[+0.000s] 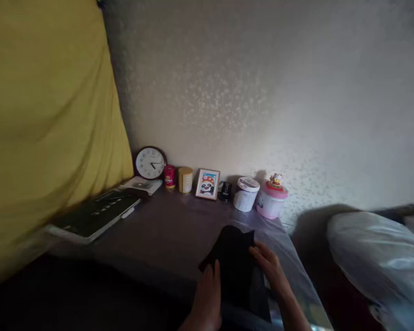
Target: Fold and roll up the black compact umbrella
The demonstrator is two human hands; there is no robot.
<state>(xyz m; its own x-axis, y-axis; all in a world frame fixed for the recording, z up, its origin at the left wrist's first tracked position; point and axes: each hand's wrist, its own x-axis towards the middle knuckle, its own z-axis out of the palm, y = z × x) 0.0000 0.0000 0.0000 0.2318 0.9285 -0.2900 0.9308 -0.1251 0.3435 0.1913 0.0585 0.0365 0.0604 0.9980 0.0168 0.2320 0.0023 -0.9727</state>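
A black piece of cloth (232, 262) lies near the front of the table, with pointed corners at its left and upper right. My left hand (209, 292) is at the cloth's left edge, fingers stretched out and pointing away from me. On the opposite side my right hand (269, 267) reaches in, its slightly bent fingertips touching the cloth's right edge. The fingers of that hand look apart, not wrapped round the fabric. The near end of the cloth falls into shadow between my forearms, so its lower border is hard to make out.
Along the wall stand a round clock (151, 162), a red can (170, 177), a yellow canister (185, 179), a framed panda picture (207, 184), a small black object (225, 191) and two tubs, white (245, 198) and pink (269, 206). A dark flat board (100, 211) lies left, by a yellow curtain (55, 105).
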